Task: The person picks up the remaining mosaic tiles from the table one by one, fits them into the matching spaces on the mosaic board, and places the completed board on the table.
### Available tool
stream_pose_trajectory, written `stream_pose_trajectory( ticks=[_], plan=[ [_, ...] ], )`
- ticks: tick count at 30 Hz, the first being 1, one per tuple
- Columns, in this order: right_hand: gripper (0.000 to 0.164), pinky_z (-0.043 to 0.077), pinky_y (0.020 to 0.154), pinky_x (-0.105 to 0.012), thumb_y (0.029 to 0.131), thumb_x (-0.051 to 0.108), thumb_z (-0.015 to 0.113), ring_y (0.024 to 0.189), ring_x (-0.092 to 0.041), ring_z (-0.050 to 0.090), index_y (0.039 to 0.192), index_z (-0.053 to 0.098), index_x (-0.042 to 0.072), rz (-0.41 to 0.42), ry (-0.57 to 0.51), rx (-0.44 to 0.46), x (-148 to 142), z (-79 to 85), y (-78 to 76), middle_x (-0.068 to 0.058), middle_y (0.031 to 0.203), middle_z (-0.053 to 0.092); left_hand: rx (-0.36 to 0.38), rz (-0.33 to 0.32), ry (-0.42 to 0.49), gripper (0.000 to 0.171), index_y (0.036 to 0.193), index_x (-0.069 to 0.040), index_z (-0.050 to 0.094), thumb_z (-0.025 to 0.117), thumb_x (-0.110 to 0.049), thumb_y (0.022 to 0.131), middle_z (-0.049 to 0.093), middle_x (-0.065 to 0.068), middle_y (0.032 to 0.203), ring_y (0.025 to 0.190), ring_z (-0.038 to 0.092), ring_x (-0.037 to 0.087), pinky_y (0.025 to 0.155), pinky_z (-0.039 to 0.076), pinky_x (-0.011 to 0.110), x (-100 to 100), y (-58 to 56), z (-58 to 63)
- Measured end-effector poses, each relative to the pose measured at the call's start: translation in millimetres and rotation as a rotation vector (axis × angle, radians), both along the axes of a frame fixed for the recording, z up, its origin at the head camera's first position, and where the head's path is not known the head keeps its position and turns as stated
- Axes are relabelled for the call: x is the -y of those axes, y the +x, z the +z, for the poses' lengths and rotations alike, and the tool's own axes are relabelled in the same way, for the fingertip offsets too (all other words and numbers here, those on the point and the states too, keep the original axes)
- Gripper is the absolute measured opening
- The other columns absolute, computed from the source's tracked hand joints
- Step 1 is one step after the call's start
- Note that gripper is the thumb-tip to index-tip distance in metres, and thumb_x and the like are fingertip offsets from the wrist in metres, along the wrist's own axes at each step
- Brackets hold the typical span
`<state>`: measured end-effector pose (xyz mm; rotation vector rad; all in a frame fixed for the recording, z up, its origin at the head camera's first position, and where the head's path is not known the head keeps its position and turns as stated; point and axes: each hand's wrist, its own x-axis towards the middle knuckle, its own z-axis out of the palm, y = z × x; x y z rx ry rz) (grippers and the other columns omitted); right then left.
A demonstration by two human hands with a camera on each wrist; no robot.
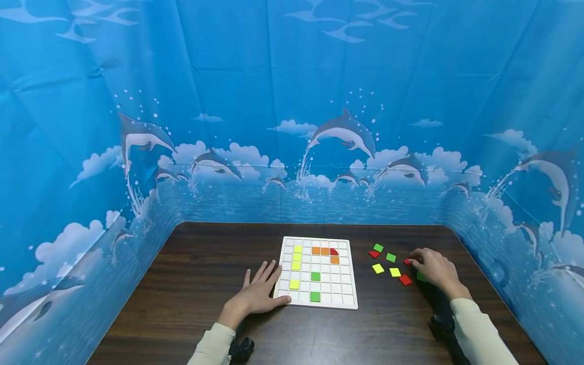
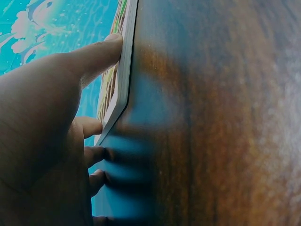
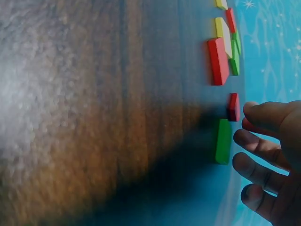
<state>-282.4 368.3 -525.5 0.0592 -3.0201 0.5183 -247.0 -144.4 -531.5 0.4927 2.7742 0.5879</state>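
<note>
Plainly saw, in the cells of the white gridded board (image 1: 335, 288), four yellow tiles (image 1: 296, 265) in one column near the left edge, two green tiles (image 1: 315, 276) nearer the middle, and three orange tiles (image 1: 325, 251) toward the far edge, grouped with a round-edged red tile (image 1: 334, 252). Found the board lying flat toward the far edge of the table (image 1: 191, 284), and loose square pieces (image 1: 395, 272) in red, yellow and green scattered toward the far right corner. Noted the left hand (image 1: 259, 296) laid low with fingers spread, thumb at the board's near left corner. Saw the right hand (image 1: 435, 268) angled downward, fingers bent and set apart just by a small red piece (image 3: 233, 107); could not tell of any contact. Made out a thick, straight-sided green piece (image 3: 223, 141) near the same fingers, dark wood grain, and a dolphin-printed blue cloth (image 1: 228, 101) beyond the table's far edge.
</note>
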Motion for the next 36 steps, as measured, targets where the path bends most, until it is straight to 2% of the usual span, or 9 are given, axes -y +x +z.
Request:
stream_pose_trajectory(
  ticks=[3, 8, 18, 20, 30, 36],
  plan=[
    [0.032, 0.059, 0.076, -0.059, 0.101, 0.022, 0.073, 0.092, -0.035, 0.069, 0.124, 0.075, -0.001, -0.006, 0.004, 0.029, 0, -2.4, -3.6, -0.027, 0.119, 0.072, 0.002, 0.001, 0.006, 0.099, 0.171, -0.016, 0.027, 0.065, -0.068, 0.096, 0.017, 0.010, 0.180, 0.168, 0.010, 0.038, 0.128, 0.002, 0.075, 0, 0.2, -0.4],
    [0.031, 0.059, 0.073, -0.057, 0.101, 0.022, 0.074, 0.089, -0.033, 0.067, 0.122, 0.076, 0.000, -0.017, 0.004, 0.042, 2, -5.0, -7.0, -0.026, 0.117, 0.071, 0.002, 0.004, 0.012, 0.099, 0.171, -0.016, 0.027, 0.066, -0.068, 0.096, 0.017, 0.010, 0.180, 0.168, 0.010, 0.038, 0.128, 0.002, 0.075, 0, 0.3, -0.1],
    [0.026, 0.053, 0.064, -0.044, 0.101, 0.020, 0.072, 0.076, -0.025, 0.059, 0.117, 0.070, -0.001, -0.049, -0.041, 0.053, 5, -7.9, -9.4, -0.020, 0.102, 0.072, -0.004, 0.001, 0.016, 0.099, 0.171, -0.015, 0.027, 0.066, -0.067, 0.096, 0.017, 0.011, 0.180, 0.167, 0.011, 0.038, 0.128, 0.003, 0.075, 0, 0.7, 0.5],
    [0.026, 0.052, 0.063, -0.042, 0.101, 0.020, 0.072, 0.074, -0.024, 0.058, 0.117, 0.069, -0.001, -0.055, -0.054, 0.052, 5, -8.1, -8.8, -0.018, 0.099, 0.071, -0.002, 0.001, 0.024, 0.100, 0.171, -0.016, 0.027, 0.066, -0.068, 0.096, 0.017, 0.010, 0.180, 0.168, 0.010, 0.038, 0.128, 0.002, 0.075, 1, -0.8, -2.8],
    [0.014, 0.049, 0.061, -0.042, 0.099, 0.011, 0.073, 0.071, -0.025, 0.056, 0.108, 0.067, 0.004, -0.059, -0.089, -0.058, 9, -7.9, -3.2, -0.016, 0.094, 0.071, 0.002, -0.011, 0.024, 0.098, 0.171, -0.015, 0.028, 0.066, -0.066, 0.097, 0.017, 0.011, 0.180, 0.167, 0.010, 0.039, 0.128, 0.001, 0.075, 2, -0.4, 0.0],
    [0.013, 0.050, 0.059, -0.042, 0.100, 0.015, 0.073, 0.072, -0.024, 0.060, 0.110, 0.071, 0.007, -0.054, -0.067, -0.076, 11, -7.6, -2.4, -0.016, 0.100, 0.075, 0.003, -0.008, 0.036, 0.100, 0.172, -0.018, 0.025, 0.063, -0.070, 0.096, 0.013, 0.009, 0.181, 0.168, 0.005, 0.036, 0.129, -0.003, 0.074, 4, -3.5, -8.9]
  ],
)
